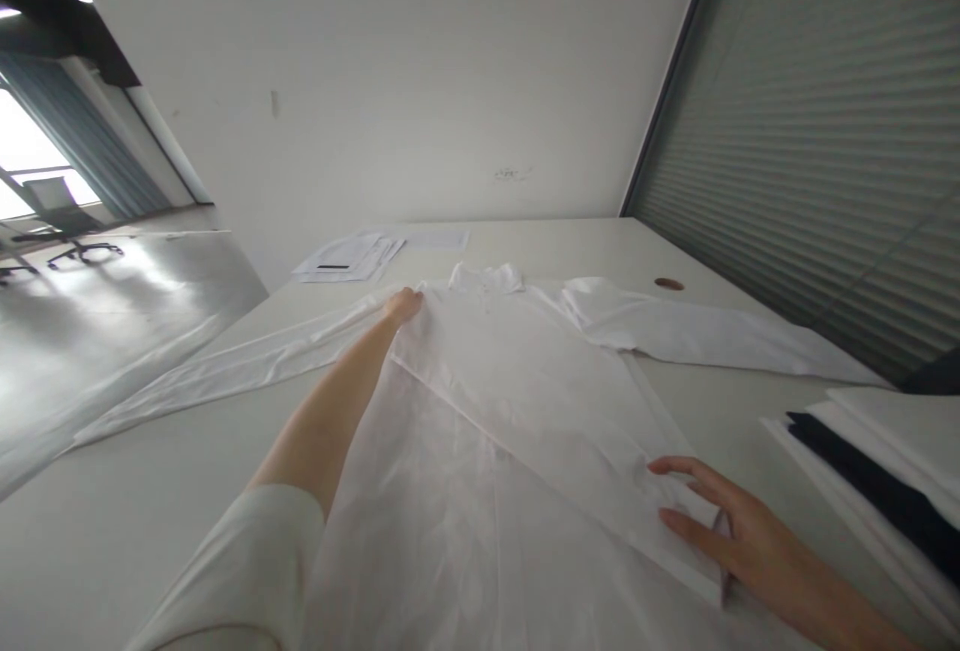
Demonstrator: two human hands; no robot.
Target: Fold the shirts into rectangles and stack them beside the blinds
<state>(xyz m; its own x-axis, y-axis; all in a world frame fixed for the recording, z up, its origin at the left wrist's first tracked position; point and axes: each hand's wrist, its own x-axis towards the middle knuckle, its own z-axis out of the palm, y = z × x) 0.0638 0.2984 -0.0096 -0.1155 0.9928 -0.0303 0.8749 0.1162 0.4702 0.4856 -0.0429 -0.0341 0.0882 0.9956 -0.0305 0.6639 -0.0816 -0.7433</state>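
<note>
A white collared shirt (457, 471) lies spread on the pale table, its collar (486, 278) at the far end. A long white sleeve (510, 431) runs diagonally across its front from the left shoulder to a cuff (709, 571) at the lower right. Out at the left shoulder, my left hand (405, 304) is closed on the shirt fabric; its fingertips are partly hidden. My right hand (712, 516) hovers at or touches the cuff, thumb and fingers apart. Other white sleeves stretch out to the left (225, 371) and to the right (720, 331).
Beside my right forearm is a stack of folded white and dark cloth (892, 471). Papers (352, 257) lie at the table's far left, and a round hole (669, 284) is at the far right. A wall stands behind; blinds (825, 131) flank the right side.
</note>
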